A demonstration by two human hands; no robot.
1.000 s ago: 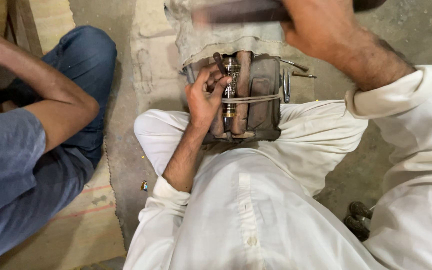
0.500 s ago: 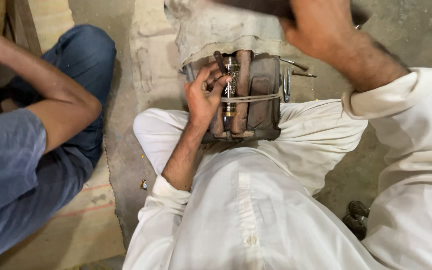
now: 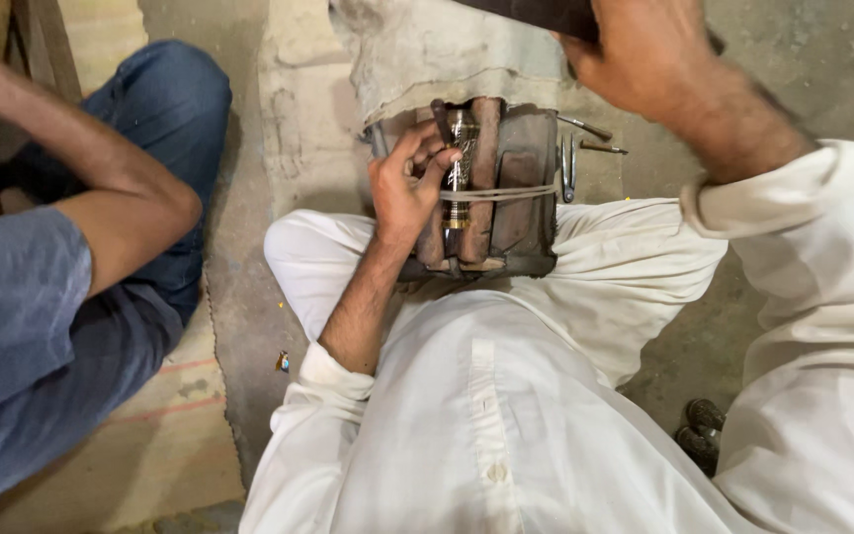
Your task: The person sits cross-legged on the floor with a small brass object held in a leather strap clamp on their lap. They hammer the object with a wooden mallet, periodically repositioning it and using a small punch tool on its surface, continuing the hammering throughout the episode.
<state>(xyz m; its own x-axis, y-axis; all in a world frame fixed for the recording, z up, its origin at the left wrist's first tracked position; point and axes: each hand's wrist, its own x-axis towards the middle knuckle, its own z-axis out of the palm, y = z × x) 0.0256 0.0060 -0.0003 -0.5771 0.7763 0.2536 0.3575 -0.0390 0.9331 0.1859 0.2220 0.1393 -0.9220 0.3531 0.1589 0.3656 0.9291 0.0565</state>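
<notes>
While the engraved tube (image 3: 458, 168) is pinched by the left hand (image 3: 405, 188), a dark tool (image 3: 546, 15) is gripped overhead by the right hand (image 3: 644, 64); carving appears unfinished.

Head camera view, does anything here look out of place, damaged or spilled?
Nothing looks spilled or broken. The left hand steadies an engraved metal tube on a worn block; the right hand is raised gripping a dark tool. Loose tools lie on the floor.
</notes>
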